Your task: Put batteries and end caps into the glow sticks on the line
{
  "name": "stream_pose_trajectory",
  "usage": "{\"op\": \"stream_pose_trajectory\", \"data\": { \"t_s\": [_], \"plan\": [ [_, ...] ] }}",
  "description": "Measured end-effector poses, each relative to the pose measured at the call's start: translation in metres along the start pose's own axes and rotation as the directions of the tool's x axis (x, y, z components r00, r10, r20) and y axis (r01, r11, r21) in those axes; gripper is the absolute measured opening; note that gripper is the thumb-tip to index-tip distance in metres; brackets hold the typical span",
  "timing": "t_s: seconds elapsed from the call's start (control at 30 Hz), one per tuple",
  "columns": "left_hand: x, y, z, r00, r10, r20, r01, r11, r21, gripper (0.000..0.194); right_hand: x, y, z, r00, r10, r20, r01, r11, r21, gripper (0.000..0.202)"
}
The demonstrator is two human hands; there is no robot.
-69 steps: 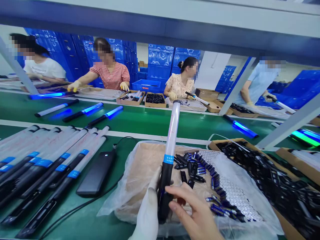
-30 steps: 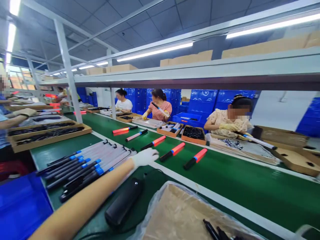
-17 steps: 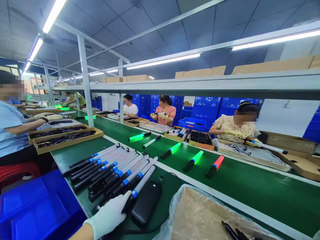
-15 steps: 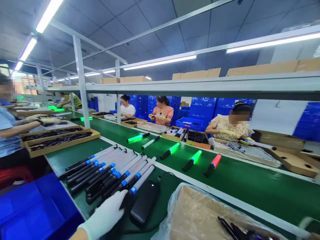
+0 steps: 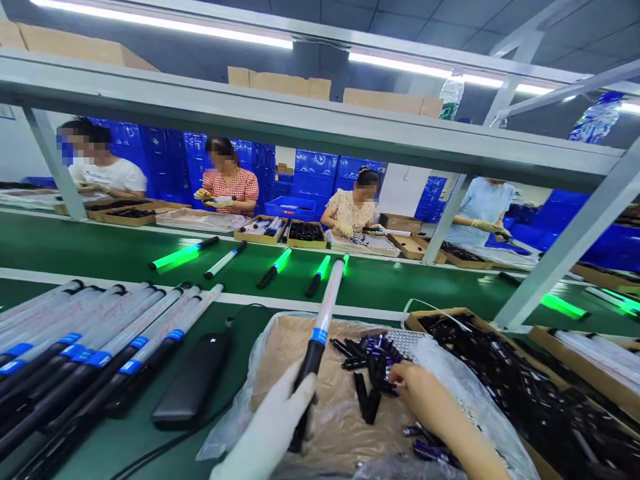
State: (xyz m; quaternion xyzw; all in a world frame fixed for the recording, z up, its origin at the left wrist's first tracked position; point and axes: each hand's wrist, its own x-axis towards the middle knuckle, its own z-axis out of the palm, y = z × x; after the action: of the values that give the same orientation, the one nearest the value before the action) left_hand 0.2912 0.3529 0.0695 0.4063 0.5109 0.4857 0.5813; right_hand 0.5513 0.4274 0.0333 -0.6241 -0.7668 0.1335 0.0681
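Wand [image 5: 327,307] in a gloved left hand [image 5: 293,400], bare right hand [image 5: 417,383] among black pieces [image 5: 370,400]

In the head view, the left hand is grasping the wand around its black handle, fingers wrapping it; the wand is tilting, its clear tube pointing far and slightly right, a blue band [image 5: 319,335] circling it above the handle; it is hanging over the near middle of a plastic-lined tray [image 5: 285,347]. The right hand is curling its fingers together at the black pieces, right of the wand; whether it is gripping one cannot be told. Purple-blue cylinders [image 5: 433,452] are lying near the right wrist, inside the tray; a carton [image 5: 543,460] of black parts is standing to the right.

To the left, a black box-shaped device [image 5: 193,383] is lying on the green worktop [image 5: 135,437], with a cable [image 5: 165,447] curving beside it; farther left, a row of similar wands [image 5: 150,330] is lying side by side, their tubes pointing far.

Beyond the tray, wands glowing green [image 5: 180,257] are lying on a green strip [image 5: 125,243], one unlit wand [image 5: 225,260] among them; on its far side, four people [image 5: 230,183] are working behind open cartons and trays [image 5: 305,243]; a pale shelf [image 5: 300,120] is spanning the scene above.
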Motion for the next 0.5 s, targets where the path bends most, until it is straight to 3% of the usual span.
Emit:
{"op": "stream_pose_trajectory", "data": {
  "t_s": [0.07,0.23,0.3,0.37,0.43,0.5],
  "plan": [
    [0.005,-0.014,0.015,0.994,-0.058,0.095,0.060,0.998,-0.021,0.051,-0.010,0.009,-0.004,0.999,0.029,0.020,-0.029,1.000,0.000,0.025],
    [0.006,-0.034,0.025,0.990,-0.001,0.138,0.011,0.997,-0.072,0.037,-0.027,0.028,-0.004,0.989,0.076,0.123,-0.077,0.997,-0.003,0.031],
    [0.006,-0.038,0.027,0.992,0.016,0.128,-0.003,0.995,-0.096,0.037,-0.030,0.030,-0.004,0.998,0.038,0.051,-0.040,0.999,0.037,0.033],
    [0.007,-0.043,0.029,0.994,0.030,0.104,-0.018,0.993,-0.114,0.037,-0.034,0.023,-0.005,0.988,-0.079,-0.135,0.099,0.985,0.141,0.028],
    [0.008,-0.046,0.030,0.997,0.043,0.068,-0.034,0.992,-0.125,0.037,-0.040,0.005,-0.004,0.897,-0.215,-0.386,0.316,0.923,0.221,0.021],
    [0.009,-0.050,0.030,0.998,0.058,0.018,-0.055,0.990,-0.132,0.038,-0.047,-0.021,0.002,0.746,-0.340,-0.573,0.530,0.824,0.200,0.014]
  ]
}}
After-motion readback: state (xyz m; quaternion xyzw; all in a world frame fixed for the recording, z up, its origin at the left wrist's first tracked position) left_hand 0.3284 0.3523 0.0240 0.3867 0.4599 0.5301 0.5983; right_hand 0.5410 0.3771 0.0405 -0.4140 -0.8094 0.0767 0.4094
